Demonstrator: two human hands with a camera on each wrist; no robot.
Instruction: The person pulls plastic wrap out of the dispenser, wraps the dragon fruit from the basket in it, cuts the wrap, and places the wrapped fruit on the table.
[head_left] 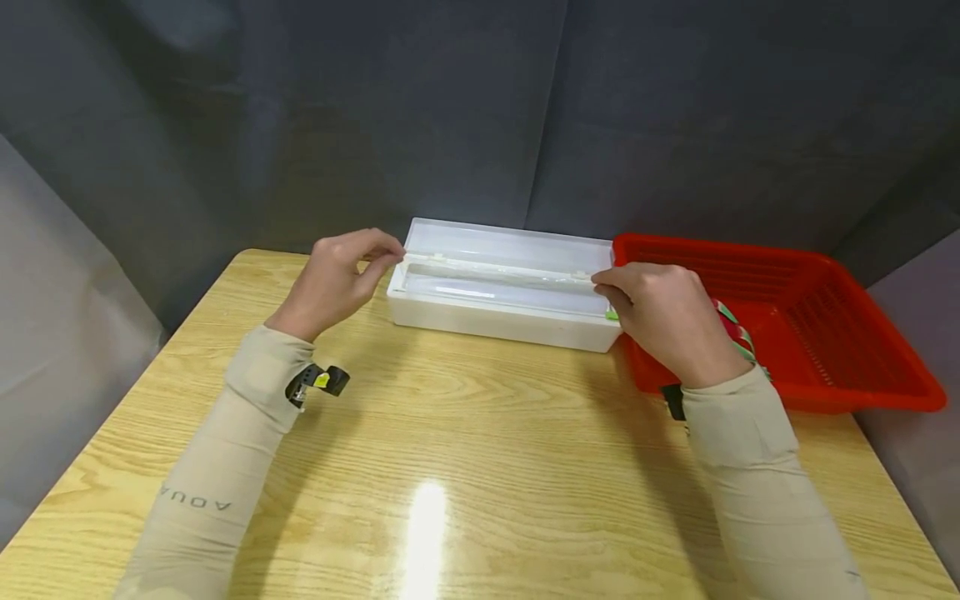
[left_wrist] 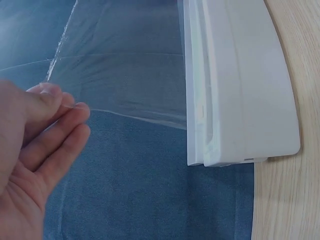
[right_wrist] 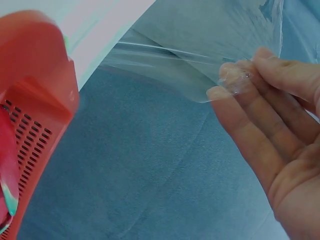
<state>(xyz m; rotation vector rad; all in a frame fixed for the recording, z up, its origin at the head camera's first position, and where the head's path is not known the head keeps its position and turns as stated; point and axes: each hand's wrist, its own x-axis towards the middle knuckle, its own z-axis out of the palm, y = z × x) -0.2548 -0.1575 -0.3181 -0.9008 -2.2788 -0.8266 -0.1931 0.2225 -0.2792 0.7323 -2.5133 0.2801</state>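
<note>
A long white cling film dispenser (head_left: 495, 327) lies toward the back of the table, with a raised white panel along its rear side. Clear cling film (left_wrist: 125, 80) stretches out from it as a thin sheet. At the sheet's left corner, my left hand (head_left: 337, 273) pinches the edge between thumb and fingertips. My right hand (head_left: 666, 321) pinches the other corner, where the film (right_wrist: 170, 65) bunches at the fingertips. Between the two hands, the film's free edge runs above the dispenser. A small green tab (head_left: 612, 316) shows at the dispenser's right end.
A red plastic basket (head_left: 862, 354) with slotted sides stands at the right, close against the dispenser's right end. Inside it lies a red and green item (right_wrist: 7, 165), partly hidden by my right arm in the head view. A dark curtain (head_left: 480, 108) hangs behind the table (head_left: 465, 433).
</note>
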